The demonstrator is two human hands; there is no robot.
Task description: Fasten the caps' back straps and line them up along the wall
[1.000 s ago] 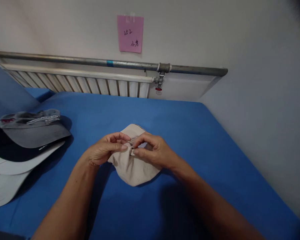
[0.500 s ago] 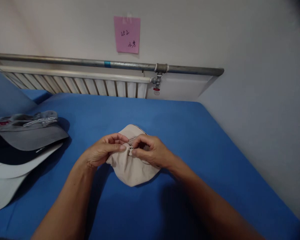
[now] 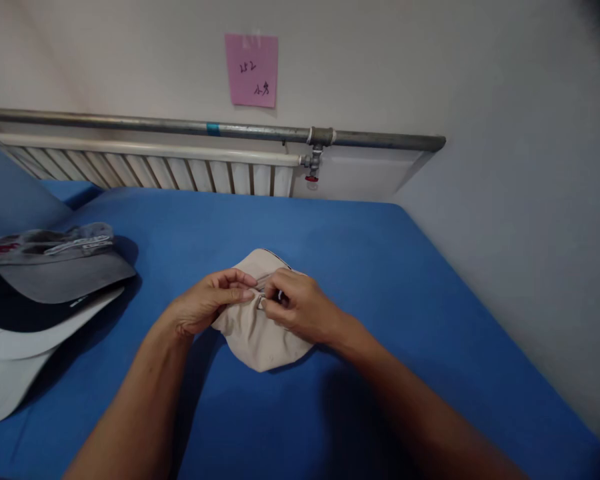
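A beige cap [image 3: 263, 350] lies on the blue-covered surface [image 3: 260, 427] in front of me, its crown toward me and its brim on the far side. My left hand [image 3: 213, 300] pinches the cap's edge between thumb and fingers, beside the strap at its back. Close on the other side, my right hand [image 3: 300, 303] is closed in a pinch at the strap and its small buckle [image 3: 261, 302]. The fingertips partly cover the strap, so its exact position in the buckle is unclear.
Several caps, among them a grey cap [image 3: 70, 273], are stacked at the left. Behind the surface run a metal pipe [image 3: 150, 125] with a red-handled valve [image 3: 312, 178] and a white radiator [image 3: 170, 175]. A pink note [image 3: 251, 70] hangs on the wall, and another wall [image 3: 530, 220] borders the right side.
My right hand has turned slightly, its fingers curling closer together at the strap. The left hand keeps its hold, and the cap has barely shifted.
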